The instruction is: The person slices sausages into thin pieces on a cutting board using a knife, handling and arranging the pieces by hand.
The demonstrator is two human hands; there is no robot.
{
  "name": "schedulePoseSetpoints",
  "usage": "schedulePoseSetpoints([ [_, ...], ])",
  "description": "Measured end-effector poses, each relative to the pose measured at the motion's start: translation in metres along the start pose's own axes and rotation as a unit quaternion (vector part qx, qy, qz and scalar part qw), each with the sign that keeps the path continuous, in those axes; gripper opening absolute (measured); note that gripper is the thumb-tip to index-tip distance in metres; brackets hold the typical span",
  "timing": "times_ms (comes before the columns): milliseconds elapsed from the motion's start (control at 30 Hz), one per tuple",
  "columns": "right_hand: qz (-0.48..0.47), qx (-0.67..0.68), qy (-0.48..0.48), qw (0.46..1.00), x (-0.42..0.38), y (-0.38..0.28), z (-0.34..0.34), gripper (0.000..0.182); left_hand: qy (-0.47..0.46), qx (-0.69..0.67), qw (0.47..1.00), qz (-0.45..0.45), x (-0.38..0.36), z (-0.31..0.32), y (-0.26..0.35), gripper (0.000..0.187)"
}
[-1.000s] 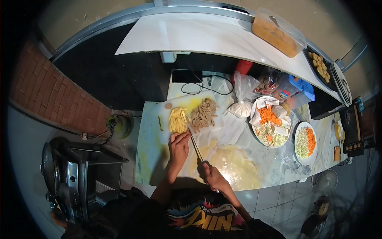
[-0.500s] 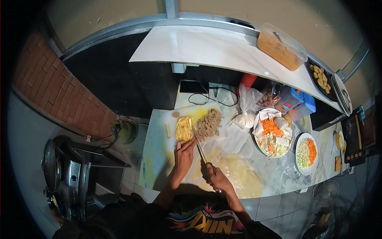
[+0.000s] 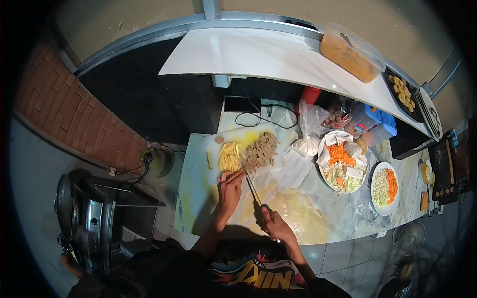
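My right hand (image 3: 277, 226) is wrapped round the handle of a kitchen knife (image 3: 253, 187), whose blade points away from me and to the left. My left hand (image 3: 230, 189) has its fingers bent and drawn together on the cutting board (image 3: 214, 149), beside the blade tip. Whatever sits under those fingertips is hidden. Just beyond them lies a heap of pale yellow strips (image 3: 230, 156), with one strip apart to its left. A heap of brownish strips (image 3: 261, 151) lies right of it, across the blade tip.
Right on the marble counter (image 3: 293, 208) are a plate of shredded carrot and cabbage (image 3: 340, 171), a second vegetable plate (image 3: 383, 188) and a plastic bag (image 3: 309, 134). A phone (image 3: 242, 104) with a cable lies behind the board. Another person's hand (image 3: 72, 266) is near the stove (image 3: 94, 218).
The view has shifted slightly. Both hands stay in nearly the same place, the right still on the knife, and the blade keeps beside the left fingers. The heaps look unchanged.
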State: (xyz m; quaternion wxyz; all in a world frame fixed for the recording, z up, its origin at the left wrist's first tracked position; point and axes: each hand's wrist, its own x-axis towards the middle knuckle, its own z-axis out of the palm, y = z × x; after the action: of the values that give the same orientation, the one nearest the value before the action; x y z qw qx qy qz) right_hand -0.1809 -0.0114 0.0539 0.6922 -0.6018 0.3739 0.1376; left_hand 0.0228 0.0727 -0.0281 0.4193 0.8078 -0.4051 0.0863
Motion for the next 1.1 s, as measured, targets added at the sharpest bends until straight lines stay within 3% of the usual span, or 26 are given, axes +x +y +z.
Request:
schedulePoseSetpoints([
  [500, 0.017, -0.046, 0.020, 0.999, -0.014, -0.002, 0.005, 0.071, 0.010, 0.028, 0.999, 0.013, -0.002, 0.000, 0.000, 0.023],
  [900, -0.018, -0.052, 0.009, 0.998, -0.008, 0.004, 0.008, 0.068, 0.020, 0.021, 0.999, 0.015, -0.003, 0.004, -0.004, 0.021],
  [1100, 0.015, -0.072, -0.001, 0.997, -0.004, 0.003, 0.009, 0.065, 0.010, 0.011, 1.000, 0.015, -0.002, 0.003, -0.005, 0.021],
])
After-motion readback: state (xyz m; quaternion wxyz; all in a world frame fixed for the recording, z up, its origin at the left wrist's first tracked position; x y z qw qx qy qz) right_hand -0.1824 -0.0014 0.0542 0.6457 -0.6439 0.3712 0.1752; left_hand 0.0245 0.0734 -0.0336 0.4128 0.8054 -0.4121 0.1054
